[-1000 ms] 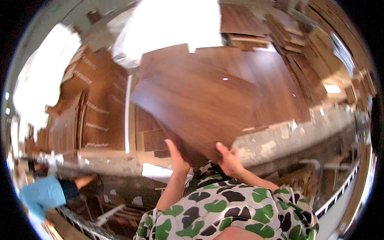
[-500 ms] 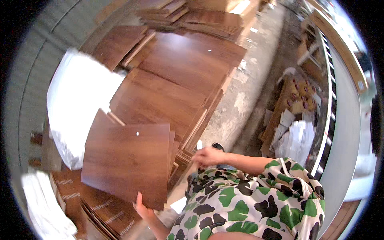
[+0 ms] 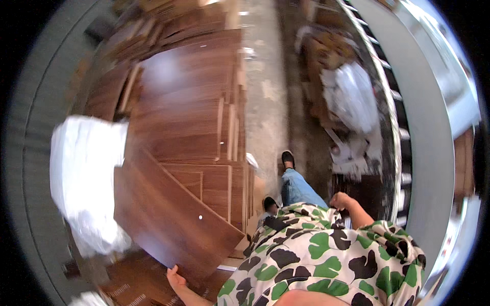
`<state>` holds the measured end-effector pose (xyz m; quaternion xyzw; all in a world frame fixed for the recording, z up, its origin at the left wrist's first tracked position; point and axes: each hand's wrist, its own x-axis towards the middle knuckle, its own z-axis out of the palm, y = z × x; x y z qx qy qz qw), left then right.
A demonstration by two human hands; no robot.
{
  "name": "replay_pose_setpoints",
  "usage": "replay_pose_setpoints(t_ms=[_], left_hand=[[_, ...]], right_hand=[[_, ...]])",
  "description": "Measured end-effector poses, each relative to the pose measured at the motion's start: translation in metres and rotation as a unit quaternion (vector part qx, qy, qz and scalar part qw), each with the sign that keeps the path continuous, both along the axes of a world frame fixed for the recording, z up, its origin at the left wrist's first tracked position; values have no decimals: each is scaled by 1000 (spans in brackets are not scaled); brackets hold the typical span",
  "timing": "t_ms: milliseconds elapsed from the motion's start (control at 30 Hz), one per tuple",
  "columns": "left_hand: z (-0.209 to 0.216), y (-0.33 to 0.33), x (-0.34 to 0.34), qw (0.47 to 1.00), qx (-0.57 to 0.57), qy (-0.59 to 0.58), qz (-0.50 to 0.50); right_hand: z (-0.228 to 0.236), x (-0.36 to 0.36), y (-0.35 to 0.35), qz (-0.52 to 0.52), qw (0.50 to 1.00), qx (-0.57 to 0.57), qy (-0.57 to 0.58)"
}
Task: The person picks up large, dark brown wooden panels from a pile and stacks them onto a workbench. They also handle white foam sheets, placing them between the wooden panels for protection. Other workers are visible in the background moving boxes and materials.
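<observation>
A brown wood-grain panel (image 3: 178, 219) lies slantwise at the near left, its right corner over the stack beside it. My left hand (image 3: 176, 278) grips its near edge, the thumb side on the edge and the other fingers partly hidden. A small white spot shows on the panel's face. My right hand (image 3: 341, 200) hangs away from the panels at my right side, fingers curled, and I see nothing in it. Next to the held panel, more brown panels (image 3: 178, 127) lie in stacks, their light edges facing the aisle.
White wrapped bundles (image 3: 84, 168) stand left of the panels. A concrete aisle (image 3: 265, 86) runs ahead, where my feet stand. Along its right are a clear plastic-wrapped pile (image 3: 349, 97), tape-like rolls (image 3: 329, 48) and a long pale conveyor-like frame (image 3: 423, 107). Printed brown board (image 3: 127, 285) lies at the lower left.
The held panel has turned, its near right corner swinging toward the aisle. My right hand has moved right, away from the stack. The whole view has turned as well.
</observation>
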<state>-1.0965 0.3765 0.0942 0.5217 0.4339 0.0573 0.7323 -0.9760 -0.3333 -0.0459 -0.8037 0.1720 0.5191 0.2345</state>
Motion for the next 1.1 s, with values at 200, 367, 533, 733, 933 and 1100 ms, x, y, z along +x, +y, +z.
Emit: replay_pose_setpoints(t_ms=[200,367,533,733,933,1100], left_hand=[[-46,83,-17,993,-31,88,-68],[-42,94,14,973,41,190,-123],[-37,121,109,928,162,269,-199],[3,151,230,801,543,160,-196],[82,-282,275,694,524,-116,-479],[-61,-506,173,595,162,5,-787]], right_hand=[[8,-86,-7,-179,953,-98,-222],[-2,-160,41,-296,935,-111,-162],[-11,-227,123,-321,943,-79,-27],[-31,-275,117,-658,742,-127,-9],[-84,-312,110,-602,748,-280,-11],[-137,-346,48,-528,771,-354,14]])
